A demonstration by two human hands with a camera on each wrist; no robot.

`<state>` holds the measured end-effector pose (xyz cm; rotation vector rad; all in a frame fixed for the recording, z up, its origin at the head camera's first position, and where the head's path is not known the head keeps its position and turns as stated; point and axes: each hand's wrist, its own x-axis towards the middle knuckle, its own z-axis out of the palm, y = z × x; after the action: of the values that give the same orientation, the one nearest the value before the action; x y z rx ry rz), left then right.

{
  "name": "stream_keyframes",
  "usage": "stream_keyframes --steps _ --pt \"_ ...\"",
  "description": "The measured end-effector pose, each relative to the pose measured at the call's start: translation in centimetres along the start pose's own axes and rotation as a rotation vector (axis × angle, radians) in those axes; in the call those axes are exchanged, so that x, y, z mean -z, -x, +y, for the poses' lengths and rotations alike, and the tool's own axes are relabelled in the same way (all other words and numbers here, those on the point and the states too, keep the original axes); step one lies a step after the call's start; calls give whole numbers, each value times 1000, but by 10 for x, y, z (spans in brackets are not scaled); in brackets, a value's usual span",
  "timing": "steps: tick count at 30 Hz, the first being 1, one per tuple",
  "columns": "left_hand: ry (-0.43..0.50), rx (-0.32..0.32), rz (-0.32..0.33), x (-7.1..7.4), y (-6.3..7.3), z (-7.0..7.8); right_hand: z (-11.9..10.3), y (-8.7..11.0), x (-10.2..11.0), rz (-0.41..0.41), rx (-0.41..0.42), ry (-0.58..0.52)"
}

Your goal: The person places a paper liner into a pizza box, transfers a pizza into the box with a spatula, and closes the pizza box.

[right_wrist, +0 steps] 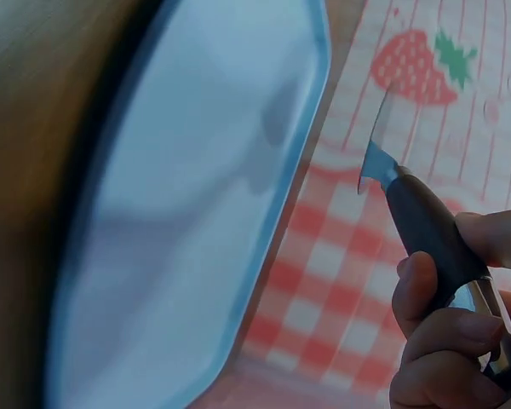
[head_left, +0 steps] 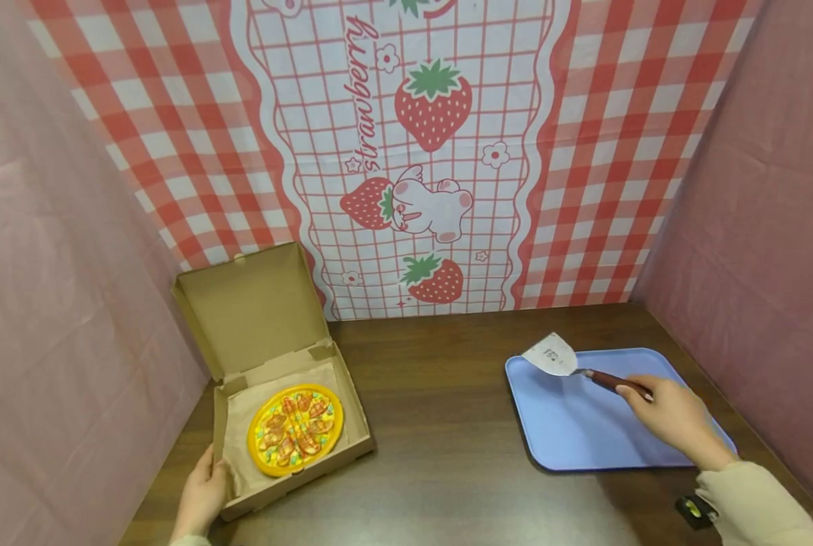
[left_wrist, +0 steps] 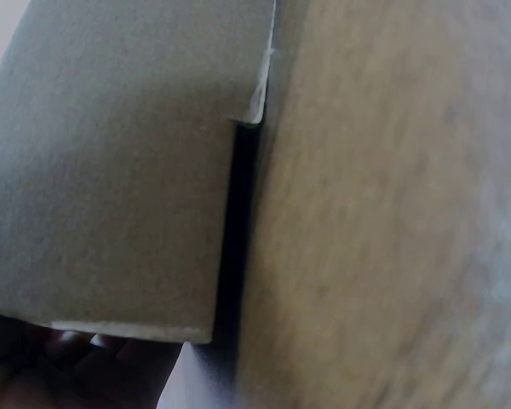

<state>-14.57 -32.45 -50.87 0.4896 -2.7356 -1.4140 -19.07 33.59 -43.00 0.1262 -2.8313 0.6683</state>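
Observation:
My right hand (head_left: 676, 417) grips the dark wooden handle of a spatula (head_left: 550, 355) with a broad metal blade. In the right wrist view, the fingers curl round the spatula's handle (right_wrist: 430, 226). The spatula is raised over a blue tray (head_left: 604, 425), its blade above the tray's far left corner. On the left, an open cardboard pizza box (head_left: 263, 497) holds a toy pizza (head_left: 296, 429) with a yellow rim, lying on brown paper. My left hand (head_left: 202, 493) holds the box's left side near the front corner. The left wrist view shows the cardboard wall (left_wrist: 111, 187) hiding most of the fingers.
The box's lid (head_left: 256, 311) stands raised at the back. A brown wooden table (head_left: 441, 425) lies between box and tray. Behind it hangs a strawberry-print cloth (head_left: 406, 152); pink curtains (head_left: 761, 265) flank both sides. A small black device (head_left: 695, 512) sits by the right wrist.

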Motion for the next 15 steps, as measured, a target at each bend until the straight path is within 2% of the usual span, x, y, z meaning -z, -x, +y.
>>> stream_keyframes --steps 6,12,15 --pt "2 -2 3 0 1 -1 37 21 16 -59 -98 68" --pt "-12 -3 1 0 -1 -1 74 34 27 -82 -193 85" --pt "-15 -3 -2 1 -1 -2 90 40 29 -69 -213 102"
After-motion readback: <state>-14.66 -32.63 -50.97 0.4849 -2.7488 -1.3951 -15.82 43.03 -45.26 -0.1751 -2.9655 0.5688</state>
